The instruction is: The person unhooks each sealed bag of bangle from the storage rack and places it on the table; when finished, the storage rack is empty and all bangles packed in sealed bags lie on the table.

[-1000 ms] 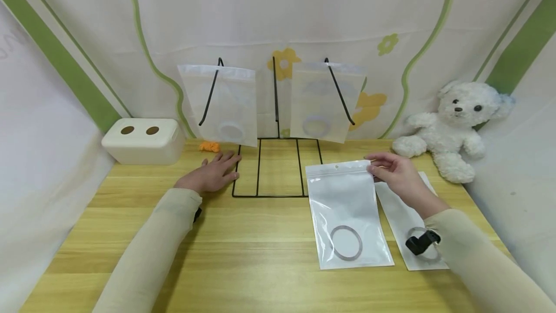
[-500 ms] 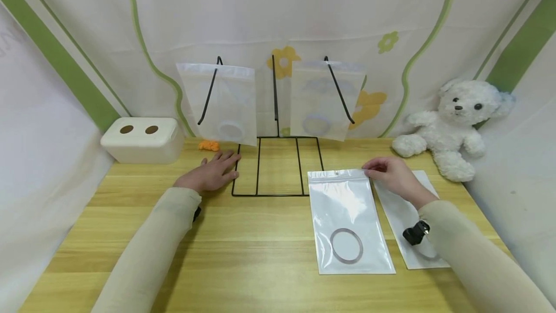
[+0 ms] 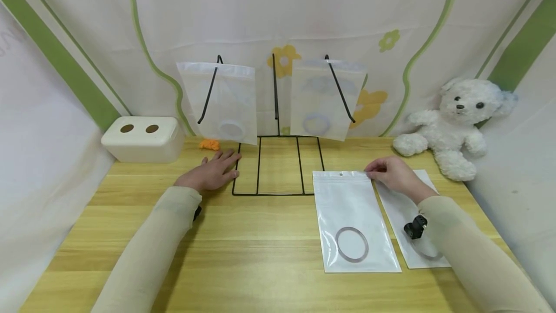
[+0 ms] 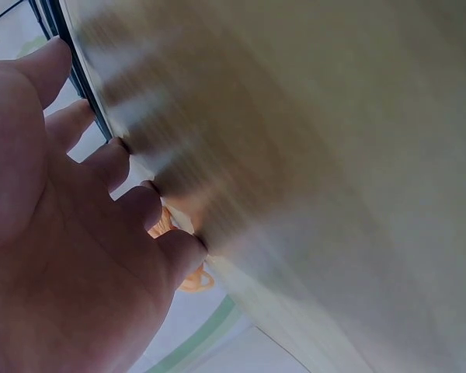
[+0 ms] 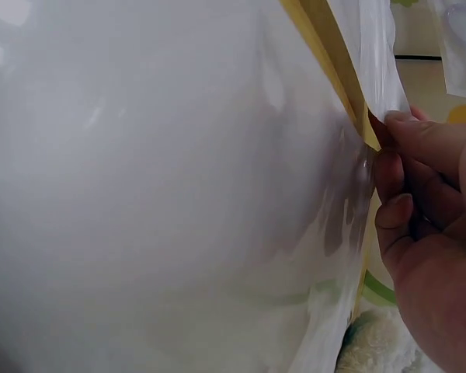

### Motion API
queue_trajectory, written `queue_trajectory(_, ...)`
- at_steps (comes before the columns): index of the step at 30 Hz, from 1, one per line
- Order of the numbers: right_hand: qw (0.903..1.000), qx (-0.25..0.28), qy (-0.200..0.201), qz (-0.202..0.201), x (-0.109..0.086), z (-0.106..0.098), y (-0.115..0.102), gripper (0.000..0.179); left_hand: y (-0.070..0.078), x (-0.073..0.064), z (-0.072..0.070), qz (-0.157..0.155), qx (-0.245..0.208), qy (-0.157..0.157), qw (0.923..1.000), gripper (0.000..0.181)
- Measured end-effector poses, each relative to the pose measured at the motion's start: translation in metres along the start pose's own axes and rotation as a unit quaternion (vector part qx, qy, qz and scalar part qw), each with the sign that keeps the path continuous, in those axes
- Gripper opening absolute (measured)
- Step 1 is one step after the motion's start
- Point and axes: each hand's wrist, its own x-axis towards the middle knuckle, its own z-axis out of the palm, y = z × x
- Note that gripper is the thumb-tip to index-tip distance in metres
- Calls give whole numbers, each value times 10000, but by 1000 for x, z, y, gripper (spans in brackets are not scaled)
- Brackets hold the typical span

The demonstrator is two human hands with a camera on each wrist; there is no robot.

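Observation:
My right hand pinches the upper right corner of a white zip bag, with a pinkish ring showing through its lower part. In the right wrist view, thumb and fingertips meet on that bag's edge. A second white bag lies partly hidden under my right forearm, a ring faintly visible in it. My left hand rests on the table with fingers spread, fingertips at the left side of a black wire rack. Two bags, one left and one right, hang from the rack's arms.
An orange knotted thing lies behind my left hand. At the back left stands a white box with two holes on top. A white plush bear sits at the back right. A patterned cloth forms the backdrop.
The bag in my right hand has come down flatter toward the table, its top edge lower, then shifted slightly right. My left hand stays in place.

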Motion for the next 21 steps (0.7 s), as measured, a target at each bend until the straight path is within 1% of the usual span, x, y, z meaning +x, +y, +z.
queue_trajectory(9,9997,-194,40,-162,2,1,2,12,2,-1,-3,-79,-94,-81,9999,68)
queue_trajectory(13,9996,-214,-14,-170,3,0,1,12,2,0,-3,-70,-27,-73,9999,68)
queue_trajectory(17,9997,-193,-88,-88,3,-2,1,14,1,0,-2,-62,0,-64,10000,68)
queue_trajectory(21,9998,0,-160,127,1,-7,-2,23,0,1,-2,-72,-11,-106,9999,68)
